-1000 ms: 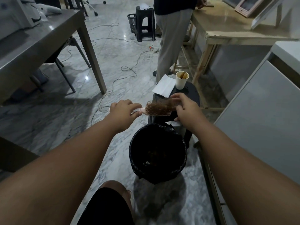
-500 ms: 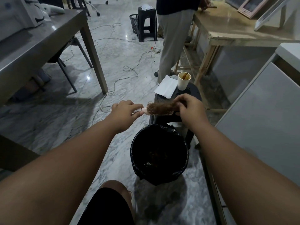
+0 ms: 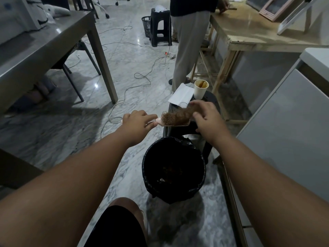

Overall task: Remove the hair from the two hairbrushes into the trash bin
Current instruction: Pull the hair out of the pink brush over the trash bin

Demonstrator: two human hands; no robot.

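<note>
Marble-look grey floor [image 3: 124, 90] all over, cables [image 3: 142, 81] snaking across it. Grey table [image 3: 53, 43] off to the left, wooden workbench [image 3: 249, 32] to the right, someone in beige trousers [image 3: 188, 47] standing next to it. Black stool [image 3: 210, 98] straight ahead with a paper cup [image 3: 200, 89] and a white napkin [image 3: 181, 96] on top.

Pink hairbrush [image 3: 170, 120] up in the air, just in front of the stool and beyond the black-lined trash bin [image 3: 173, 168]. Long axis running left-right, handle left, head right, bristles facing up. Left hand [image 3: 138, 123] clamped around the handle. Right hand [image 3: 207, 118] pinching the brown hair clump [image 3: 179, 114], peeling its right end up off the bristles.
</note>
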